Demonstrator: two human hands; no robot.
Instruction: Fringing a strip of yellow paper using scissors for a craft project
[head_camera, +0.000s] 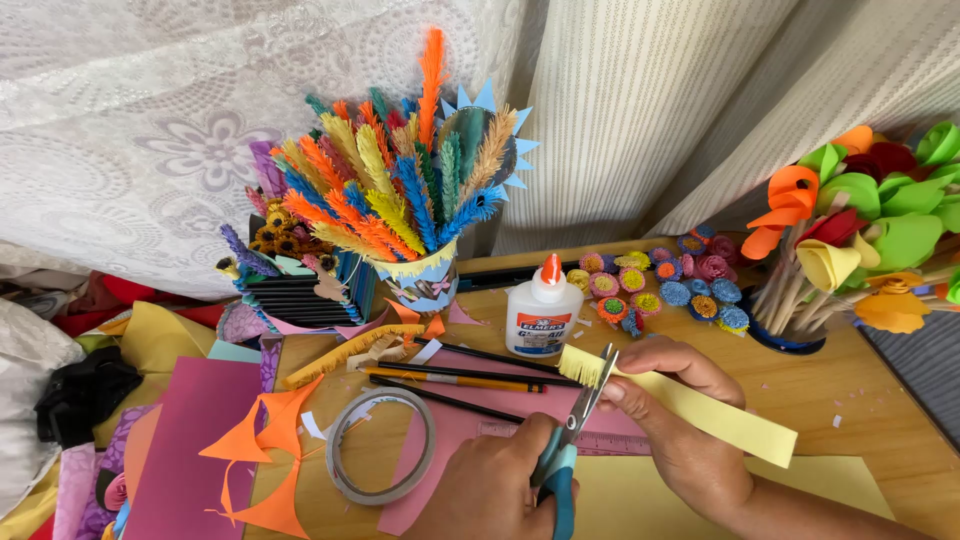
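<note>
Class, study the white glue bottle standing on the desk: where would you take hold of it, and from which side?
Grip the glue bottle around its broad white body, below the orange cap. It stands upright, so a sideways grasp seems steadiest. Come from the near left, over the pencils; the paper flowers crowd its right.

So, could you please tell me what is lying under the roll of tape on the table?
The tape roll rests partly on a pink paper sheet and partly on the bare wooden table, visible through its hole. An orange paper cutout lies beside it; anything beneath the pink sheet is covered.

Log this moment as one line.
left hand: holds scissors, blades open on strip | right hand: holds yellow paper strip, end fringed | nearby: glue bottle, tape roll
</note>
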